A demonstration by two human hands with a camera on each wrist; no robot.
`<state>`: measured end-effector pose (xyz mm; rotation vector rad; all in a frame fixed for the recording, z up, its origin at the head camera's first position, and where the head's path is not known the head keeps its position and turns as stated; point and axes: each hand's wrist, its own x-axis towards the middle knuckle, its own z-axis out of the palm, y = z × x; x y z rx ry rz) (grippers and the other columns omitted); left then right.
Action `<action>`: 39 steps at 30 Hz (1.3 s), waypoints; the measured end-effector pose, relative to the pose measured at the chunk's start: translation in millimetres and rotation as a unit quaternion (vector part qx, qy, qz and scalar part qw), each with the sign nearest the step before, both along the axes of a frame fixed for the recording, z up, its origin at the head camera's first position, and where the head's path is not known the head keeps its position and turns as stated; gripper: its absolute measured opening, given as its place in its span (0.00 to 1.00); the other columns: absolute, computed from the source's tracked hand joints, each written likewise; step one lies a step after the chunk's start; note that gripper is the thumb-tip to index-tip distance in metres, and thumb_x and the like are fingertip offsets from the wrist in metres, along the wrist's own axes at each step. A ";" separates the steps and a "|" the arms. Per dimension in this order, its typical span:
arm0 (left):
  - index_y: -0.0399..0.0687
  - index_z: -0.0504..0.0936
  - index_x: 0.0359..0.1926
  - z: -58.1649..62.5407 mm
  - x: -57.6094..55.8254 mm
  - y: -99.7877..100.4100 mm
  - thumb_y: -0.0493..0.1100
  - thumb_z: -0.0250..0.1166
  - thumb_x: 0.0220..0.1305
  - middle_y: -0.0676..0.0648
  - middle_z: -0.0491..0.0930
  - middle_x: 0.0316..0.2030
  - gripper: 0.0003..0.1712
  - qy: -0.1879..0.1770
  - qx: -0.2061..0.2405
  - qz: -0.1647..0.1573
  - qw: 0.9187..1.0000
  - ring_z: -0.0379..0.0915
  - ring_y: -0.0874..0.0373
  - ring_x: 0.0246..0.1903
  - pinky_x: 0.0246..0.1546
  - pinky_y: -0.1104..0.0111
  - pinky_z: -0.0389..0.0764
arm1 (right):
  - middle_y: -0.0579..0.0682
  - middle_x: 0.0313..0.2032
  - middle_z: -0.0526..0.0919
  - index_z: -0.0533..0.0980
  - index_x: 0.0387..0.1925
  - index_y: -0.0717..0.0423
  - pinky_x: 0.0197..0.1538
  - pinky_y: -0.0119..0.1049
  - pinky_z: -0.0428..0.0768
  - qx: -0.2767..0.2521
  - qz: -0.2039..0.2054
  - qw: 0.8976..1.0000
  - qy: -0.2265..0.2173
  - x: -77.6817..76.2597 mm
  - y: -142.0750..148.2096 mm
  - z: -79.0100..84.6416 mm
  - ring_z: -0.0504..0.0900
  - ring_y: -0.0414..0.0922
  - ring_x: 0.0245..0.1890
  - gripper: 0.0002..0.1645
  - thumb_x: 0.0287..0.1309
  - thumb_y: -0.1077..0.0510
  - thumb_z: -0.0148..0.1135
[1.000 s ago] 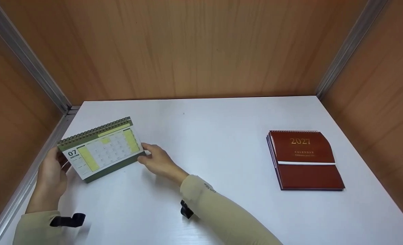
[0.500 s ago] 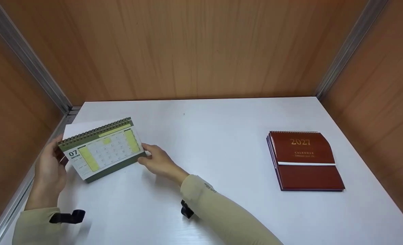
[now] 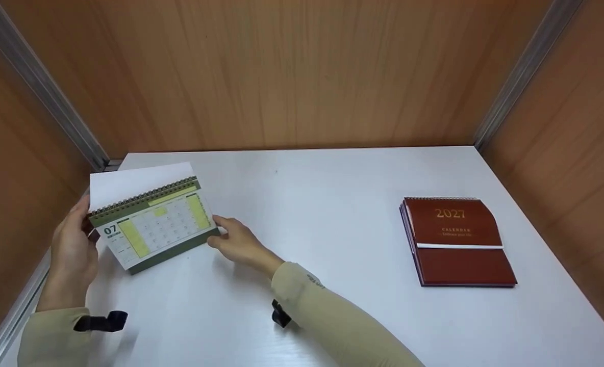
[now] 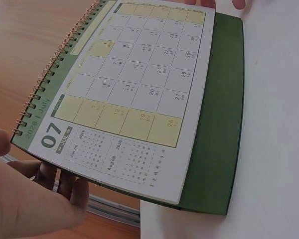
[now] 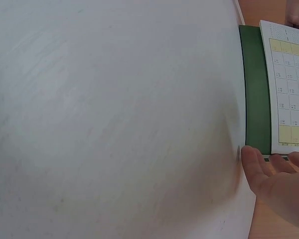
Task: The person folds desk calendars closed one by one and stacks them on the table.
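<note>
A green spiral-bound desk calendar [image 3: 167,227], turned to July 2026, leans back at the left of the table. Behind its coil rises a blank white page [image 3: 136,184]. My left hand [image 3: 72,255] holds the calendar's left side near the coil; in the left wrist view its fingers [image 4: 79,193] curl under the edge, partly hidden. At the lower right corner, my right hand [image 3: 238,242] grips the calendar between thumb and fingers. The right wrist view shows fingertips [image 5: 249,157] at the green base's corner.
A dark red 2027 calendar [image 3: 457,265] with a white strip across its cover lies at the right of the white table [image 3: 322,214]. Wooden panels [image 3: 292,76] enclose the back and sides, with metal strips [image 3: 52,86] along their corners.
The white page has come up behind the coil, showing more in each frame. My left hand has shifted slightly upward; the right hand and red calendar have stayed put.
</note>
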<state>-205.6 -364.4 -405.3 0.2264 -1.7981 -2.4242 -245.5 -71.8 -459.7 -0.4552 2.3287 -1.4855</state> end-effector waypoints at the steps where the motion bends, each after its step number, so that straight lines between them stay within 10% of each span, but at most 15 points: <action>1: 0.59 0.47 0.87 0.9 -0.4 0.2 0.58 0.43 0.86 0.55 0.57 0.78 0.36 0.003 -0.008 0.000 1.000 0.51 0.66 0.68 0.74 0.71 0.47 | 0.47 0.71 0.74 0.65 0.81 0.44 0.59 0.38 0.82 -0.002 0.001 1.000 0.001 -0.2 0.0 0.1 0.82 0.37 0.56 0.36 0.75 0.51 0.60; 12: 0.58 0.39 0.87 8.5 0.0 2.6 0.58 0.39 0.87 0.60 0.36 0.85 0.37 0.034 -0.058 0.004 0.998 0.30 0.62 0.82 0.82 0.66 0.30 | 0.48 0.72 0.73 0.66 0.81 0.40 0.58 0.37 0.82 -0.005 0.011 1.000 0.005 -0.2 -0.1 0.7 0.82 0.36 0.54 0.36 0.75 0.52 0.60; 39: 0.63 0.46 0.87 27.8 26.3 14.7 0.54 0.41 0.87 0.57 0.44 0.85 0.34 0.084 -0.097 0.034 0.991 0.41 0.56 0.83 0.83 0.66 0.35 | 0.45 0.73 0.72 0.66 0.80 0.43 0.67 0.43 0.78 -0.016 -0.004 1.000 -0.018 -1.8 -0.1 -0.5 0.79 0.43 0.65 0.36 0.75 0.50 0.58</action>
